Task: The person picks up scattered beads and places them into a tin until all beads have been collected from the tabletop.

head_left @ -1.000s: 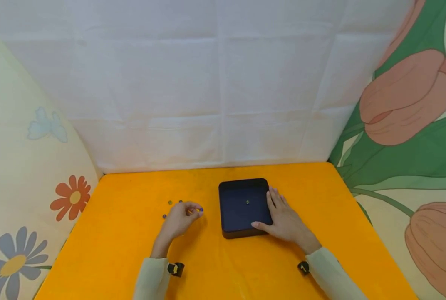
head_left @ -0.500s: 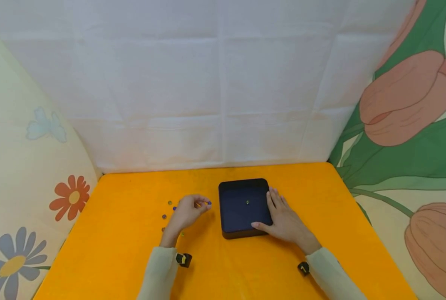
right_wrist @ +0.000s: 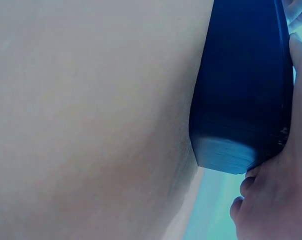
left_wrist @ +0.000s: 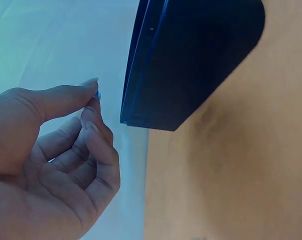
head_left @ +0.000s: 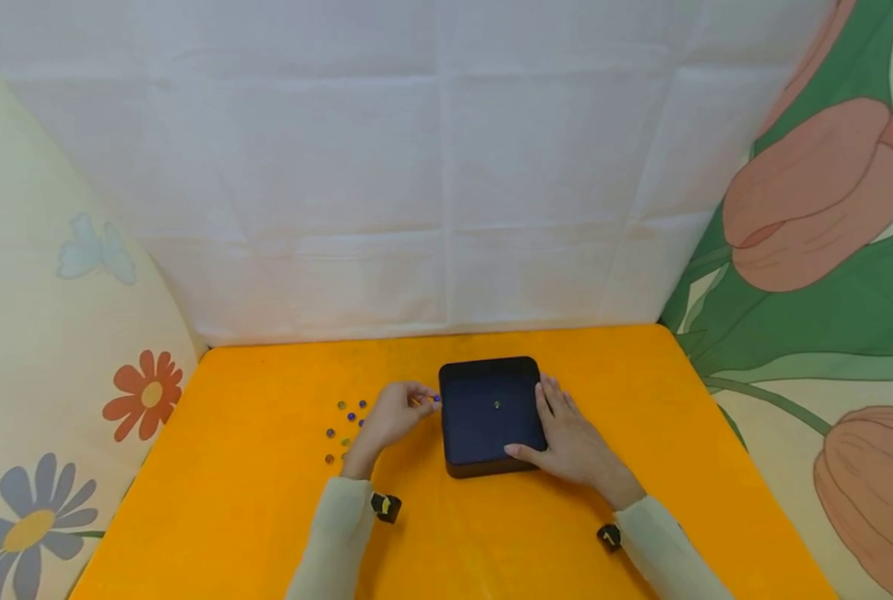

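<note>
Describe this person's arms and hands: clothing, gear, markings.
The left sleeve and right sleeve are long and pale grey-green, ending near the wrists. The left hand and right hand wear no gloves. The small left-wrist block is black with a yellow mark; the right-wrist block is black with a thin, pale mark.

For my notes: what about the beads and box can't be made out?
Head view: exact number of loose beads; the left hand may hide more.
Left wrist view: most of the held bead, covered by fingertips.
Right wrist view: one end of the box, cut by top edge.
</note>
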Tool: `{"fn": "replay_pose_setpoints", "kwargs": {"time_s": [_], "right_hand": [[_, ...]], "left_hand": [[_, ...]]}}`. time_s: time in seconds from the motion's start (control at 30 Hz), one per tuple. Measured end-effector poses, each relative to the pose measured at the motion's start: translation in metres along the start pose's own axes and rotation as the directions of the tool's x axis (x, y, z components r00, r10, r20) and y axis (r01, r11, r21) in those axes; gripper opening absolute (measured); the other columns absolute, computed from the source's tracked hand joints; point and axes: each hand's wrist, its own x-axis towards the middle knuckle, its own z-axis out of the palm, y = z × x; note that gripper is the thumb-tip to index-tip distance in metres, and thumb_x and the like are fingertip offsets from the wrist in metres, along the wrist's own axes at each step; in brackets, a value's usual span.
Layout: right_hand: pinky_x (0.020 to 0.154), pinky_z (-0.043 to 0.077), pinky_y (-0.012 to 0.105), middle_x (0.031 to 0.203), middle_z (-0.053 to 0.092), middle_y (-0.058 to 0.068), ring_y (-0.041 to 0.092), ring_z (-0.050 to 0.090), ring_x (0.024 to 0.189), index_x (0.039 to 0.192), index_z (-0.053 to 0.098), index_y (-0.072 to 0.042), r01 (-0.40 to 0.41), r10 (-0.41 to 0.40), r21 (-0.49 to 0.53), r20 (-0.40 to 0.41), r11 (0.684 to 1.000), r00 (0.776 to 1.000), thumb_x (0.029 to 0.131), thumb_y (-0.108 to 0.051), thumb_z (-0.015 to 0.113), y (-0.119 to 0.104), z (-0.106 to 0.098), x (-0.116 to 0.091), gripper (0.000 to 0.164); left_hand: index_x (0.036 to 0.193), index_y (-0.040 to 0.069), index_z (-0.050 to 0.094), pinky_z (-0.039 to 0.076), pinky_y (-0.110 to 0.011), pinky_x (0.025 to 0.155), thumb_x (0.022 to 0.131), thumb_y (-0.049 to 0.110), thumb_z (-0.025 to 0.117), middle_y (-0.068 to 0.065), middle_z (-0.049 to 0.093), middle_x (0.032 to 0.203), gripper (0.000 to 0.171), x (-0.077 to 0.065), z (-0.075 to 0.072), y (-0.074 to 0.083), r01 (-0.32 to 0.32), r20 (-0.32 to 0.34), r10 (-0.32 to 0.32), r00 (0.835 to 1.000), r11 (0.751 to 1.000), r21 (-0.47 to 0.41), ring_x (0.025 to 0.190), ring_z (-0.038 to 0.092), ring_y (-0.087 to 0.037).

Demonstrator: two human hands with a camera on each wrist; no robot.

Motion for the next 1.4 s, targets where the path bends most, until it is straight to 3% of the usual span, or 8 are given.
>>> {"fn": "replay_pose_setpoints", "kwargs": {"time_s": [0.5, 1.0, 1.4], "right_hand": [[0.133, 0.014, 0.055, 0.177, -0.002, 0.018, 0.036, 0.007, 0.166, 0.167, 0.011, 0.001, -0.017, 0.017, -0.012, 0.003, 1.000, 1.000, 0.090, -0.085, 0.052, 0.000, 0.000, 0.001, 0.123], [0.133, 0.014, 0.055, 0.177, -0.003, 0.017, 0.036, 0.006, 0.166, 0.167, 0.010, 0.001, -0.008, 0.008, 0.006, 0.009, 1.000, 1.000, 0.090, -0.085, 0.052, 0.003, 0.002, 0.002, 0.123], [0.133, 0.014, 0.056, 0.177, -0.003, 0.017, 0.036, 0.006, 0.166, 0.167, 0.009, 0.001, -0.012, 0.012, 0.023, 0.015, 1.000, 1.000, 0.090, -0.084, 0.052, 0.002, 0.002, 0.001, 0.122]], "left_hand": [[0.108, 0.010, 0.077, 0.045, -0.028, 0.065, 0.099, 0.021, 0.074, -0.004, 0.070, 0.088, 0.014, 0.026, 0.016, 0.017, -0.070, 0.058, 0.069, 0.996, 0.997, 0.011, 0.072, 0.054, -0.017], [0.111, 0.008, 0.076, 0.049, -0.028, 0.068, 0.101, 0.021, 0.072, -0.007, 0.071, 0.093, 0.017, 0.050, 0.031, 0.025, -0.082, 0.122, 0.080, 0.989, 0.997, 0.009, 0.073, 0.057, -0.017], [0.111, 0.011, 0.078, 0.055, -0.032, 0.076, 0.102, 0.025, 0.071, -0.007, 0.075, 0.099, 0.019, 0.067, 0.037, 0.049, -0.143, 0.153, 0.129, 0.980, 0.986, 0.084, 0.081, 0.064, -0.018]]}}
